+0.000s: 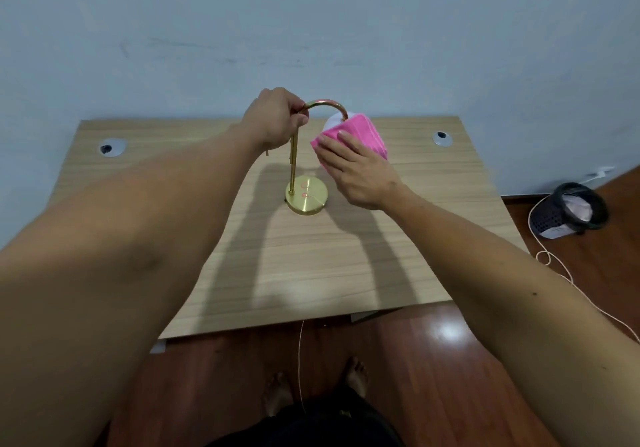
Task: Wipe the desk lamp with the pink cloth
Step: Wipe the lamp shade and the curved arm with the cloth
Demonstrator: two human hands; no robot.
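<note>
A brass desk lamp stands mid-desk on a round gold base (306,198), with a thin upright stem and a curved neck (325,103). My left hand (275,117) is closed around the top of the stem where the curve begins. My right hand (356,169) presses the pink cloth (360,133) flat against the lamp's white shade (334,120), which hangs from the neck's right end. The cloth covers most of the shade; only its upper left shows.
The wooden desk (311,266) stands against a pale blue wall, with cable grommets at left (110,147) and right (442,138). A dark waste basket (571,211) lies tipped on the floor at right. A thin white cord (554,266) runs over the floor. My bare feet show below.
</note>
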